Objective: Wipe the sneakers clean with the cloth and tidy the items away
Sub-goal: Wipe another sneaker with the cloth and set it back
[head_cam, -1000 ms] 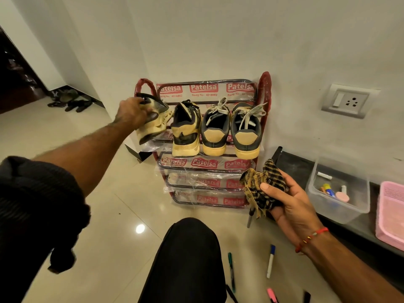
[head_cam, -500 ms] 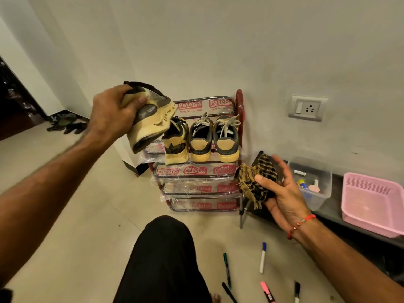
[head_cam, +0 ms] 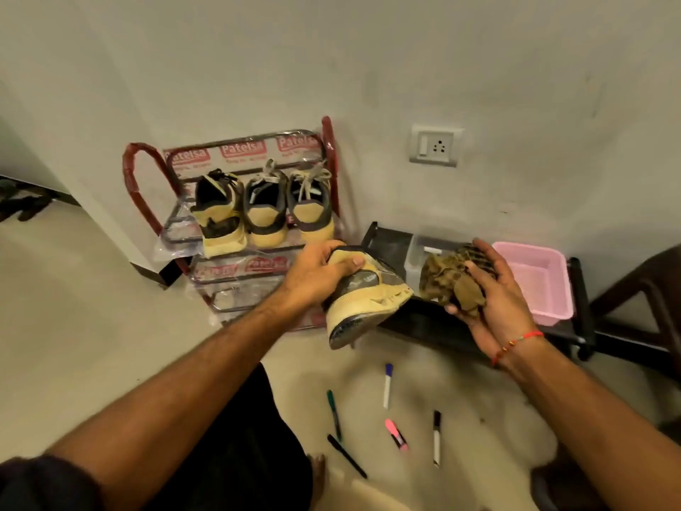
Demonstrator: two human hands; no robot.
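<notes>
My left hand [head_cam: 317,276] grips a yellow and dark grey sneaker [head_cam: 365,300] by its top, holding it in the air in front of me with the sole tilted down and toward me. A bunched yellow and black checked cloth [head_cam: 447,280] lies in my right hand [head_cam: 493,300], just right of the sneaker and a small gap away from it. Three more matching sneakers [head_cam: 263,210] stand heels out on the top shelf of the red and chrome shoe rack [head_cam: 136,178] against the wall.
Several marker pens [head_cam: 387,385] lie scattered on the floor below my hands. A low black bench [head_cam: 416,319] on the right carries a clear plastic box [head_cam: 414,252] and a pink tub [head_cam: 534,274]. My dark-trousered knee [head_cam: 236,444] is below. A wall socket [head_cam: 436,145] sits above the bench.
My left hand has carried the sneaker from the rack's left side down and right, close to the cloth. The cloth in my right hand is bunched tighter. The view tilted down.
</notes>
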